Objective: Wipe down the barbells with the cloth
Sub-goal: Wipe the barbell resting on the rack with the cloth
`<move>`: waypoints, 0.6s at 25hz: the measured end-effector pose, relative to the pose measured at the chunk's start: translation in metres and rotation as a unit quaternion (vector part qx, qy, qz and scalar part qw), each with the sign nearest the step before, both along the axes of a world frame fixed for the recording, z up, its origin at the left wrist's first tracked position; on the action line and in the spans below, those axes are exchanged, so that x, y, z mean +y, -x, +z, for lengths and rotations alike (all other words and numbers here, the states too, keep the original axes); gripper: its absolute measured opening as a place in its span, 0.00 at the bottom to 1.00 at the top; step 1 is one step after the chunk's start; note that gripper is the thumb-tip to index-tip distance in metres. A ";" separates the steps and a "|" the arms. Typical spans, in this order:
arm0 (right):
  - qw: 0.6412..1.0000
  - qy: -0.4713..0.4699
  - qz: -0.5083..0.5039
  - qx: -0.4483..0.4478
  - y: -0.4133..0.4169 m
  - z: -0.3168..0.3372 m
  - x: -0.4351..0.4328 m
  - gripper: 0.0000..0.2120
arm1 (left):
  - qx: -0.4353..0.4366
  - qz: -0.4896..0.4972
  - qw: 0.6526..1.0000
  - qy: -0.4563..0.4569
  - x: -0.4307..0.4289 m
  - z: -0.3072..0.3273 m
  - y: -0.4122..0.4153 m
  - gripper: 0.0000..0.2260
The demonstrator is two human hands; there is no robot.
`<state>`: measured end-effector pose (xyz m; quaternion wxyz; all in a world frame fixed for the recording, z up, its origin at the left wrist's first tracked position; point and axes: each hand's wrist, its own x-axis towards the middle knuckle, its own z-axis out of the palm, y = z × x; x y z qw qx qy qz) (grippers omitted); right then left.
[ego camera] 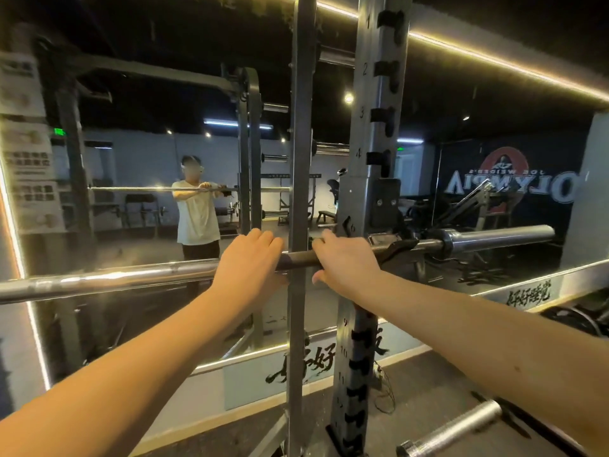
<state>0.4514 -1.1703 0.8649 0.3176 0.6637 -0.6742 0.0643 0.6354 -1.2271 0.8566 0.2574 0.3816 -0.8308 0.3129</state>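
Both hands on the racked barbell (131, 278), no cloth in sight, so I'd call the wipe pass not really running yet
Bar runs 9 to 3 o'clock across my view and sits on the rack upright (370, 153) at 1 o'clock, with its sleeve (501, 237) sticking out past the upright at 3. My left hand (248, 262) lies palm-down over the shaft at centre, fingers laid fairly straight across the top and not clenched. My right hand (344, 262) just beside it at 2 o'clock is wrapped round the shaft, thumb underneath. The cloth could be under a palm, can't tell. Mirror (148, 209) at 11 shows the same two-hand hold. Next, as I read it: get the cloth between palm and steel, steady with one hand, run the other along toward 9, then do the sleeve. A second bar end (451, 430) waits at 5 o'clock
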 end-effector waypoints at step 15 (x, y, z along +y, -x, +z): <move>0.955 -0.292 0.038 -0.024 0.017 0.068 -0.041 0.12 | 0.015 -0.061 0.962 -0.266 -0.009 0.041 0.001 0.11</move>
